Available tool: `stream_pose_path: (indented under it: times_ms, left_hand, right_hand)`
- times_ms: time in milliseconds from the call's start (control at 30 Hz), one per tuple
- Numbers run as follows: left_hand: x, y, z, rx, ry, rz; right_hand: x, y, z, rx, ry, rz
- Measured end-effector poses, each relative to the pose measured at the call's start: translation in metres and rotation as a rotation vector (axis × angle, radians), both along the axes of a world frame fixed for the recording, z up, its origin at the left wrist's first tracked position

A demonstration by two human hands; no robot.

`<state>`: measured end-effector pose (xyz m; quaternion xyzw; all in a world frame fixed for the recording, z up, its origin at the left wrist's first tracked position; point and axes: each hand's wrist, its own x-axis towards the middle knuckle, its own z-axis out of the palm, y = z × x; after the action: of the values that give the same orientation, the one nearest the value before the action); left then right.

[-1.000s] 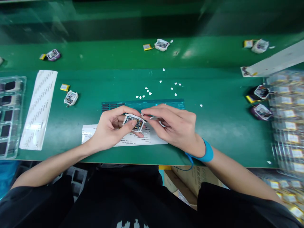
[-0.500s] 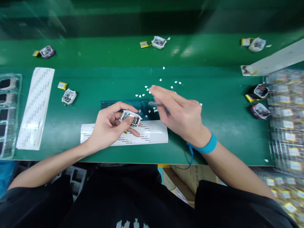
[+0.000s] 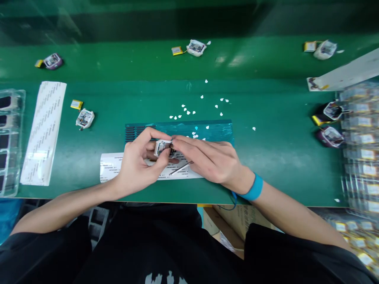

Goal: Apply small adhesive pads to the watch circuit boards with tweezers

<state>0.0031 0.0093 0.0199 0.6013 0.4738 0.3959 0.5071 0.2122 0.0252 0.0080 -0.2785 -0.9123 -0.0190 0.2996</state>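
Head view: left hand [image 3: 137,165] curled around a small white smartwatch case [image 3: 162,148], open side up, circuit board showing, held just above a white label sheet [image 3: 111,165] at mat centre. Right hand [image 3: 211,159] fingers pinched on the case's right edge; metal tweezers [image 3: 180,168] lie tucked under the palm, tips toward the sheet. Blue wrist strap [image 3: 254,187] on right wrist. Teal sticker strip [image 3: 213,129] just behind the hands. White backing scraps [image 3: 186,112] scattered beyond. Another watch case [image 3: 84,118] left, beside a yellow battery [image 3: 76,104].
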Motion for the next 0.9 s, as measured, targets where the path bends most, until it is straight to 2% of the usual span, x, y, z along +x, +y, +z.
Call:
stream_pose_path:
  times_ms: [133, 267, 333, 400, 500, 600, 733, 833, 900]
  left_hand:
    - [0.001, -0.007, -0.006, 0.131, 0.096, 0.015]
    - [0.001, -0.009, -0.009, 0.154, 0.045, 0.085]
    - [0.0, -0.008, -0.01, 0.135, 0.007, 0.109]
    - [0.0, -0.007, -0.009, 0.104, -0.026, 0.086]
    - [-0.001, -0.006, -0.005, 0.079, -0.036, 0.037]
    - [-0.002, -0.006, -0.003, 0.123, 0.0, -0.017]
    - [-0.004, -0.007, -0.006, 0.216, 0.091, -0.089]
    - [-0.005, -0.007, -0.008, 0.27, 0.143, -0.092]
    - [-0.005, -0.006, -0.006, 0.236, 0.129, -0.118]
  right_hand:
    - [-0.002, -0.005, -0.004, -0.002, -0.005, -0.041]
    - [-0.005, -0.007, -0.004, 0.067, -0.089, -0.046]
    - [-0.008, -0.007, -0.002, 0.031, -0.042, -0.034]
    - [-0.011, -0.006, 0.001, -0.109, 0.108, -0.036]
    - [-0.015, -0.004, 0.005, -0.435, 0.348, -0.066]
    - [-0.017, 0.0, 0.007, -0.715, 0.482, -0.057]
    - [-0.017, 0.004, 0.005, -1.004, 0.607, -0.003]
    - [-0.016, 0.007, 0.004, -1.088, 0.624, 0.013]
    - [-0.013, 0.01, 0.007, -0.992, 0.53, -0.01]
